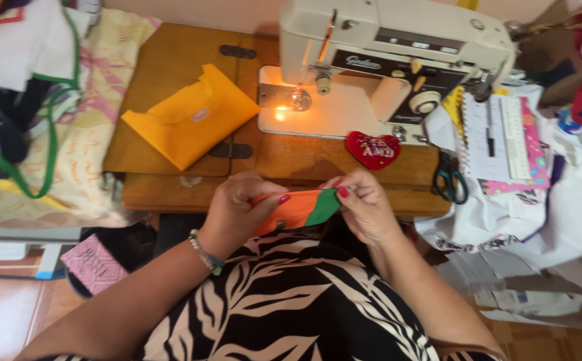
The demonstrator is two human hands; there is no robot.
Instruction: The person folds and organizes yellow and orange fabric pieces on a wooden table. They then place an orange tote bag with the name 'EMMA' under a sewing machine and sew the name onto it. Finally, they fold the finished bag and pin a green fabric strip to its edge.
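- Left hand at lower centre of the frame, thumb and fingers pinched shut on the left end of an orange cloth piece; beaded bracelet on the wrist.
- Right hand just right of it, fingertips closed on a green strip lying along the right edge of the orange piece.
- Cloth held between both hands, above the lap and just in front of the near edge of the wooden table.
- Sewing machine at upper centre, lamp lit over the needle area.
- Folded yellow cloth on the table, left of the machine.
- Red heart-shaped cushion at the machine's front edge, well above the right hand.
- Scissors with green handles at right, beside a spiral notebook with a pen on it.
- Heaped fabrics at far left and far right of the frame.
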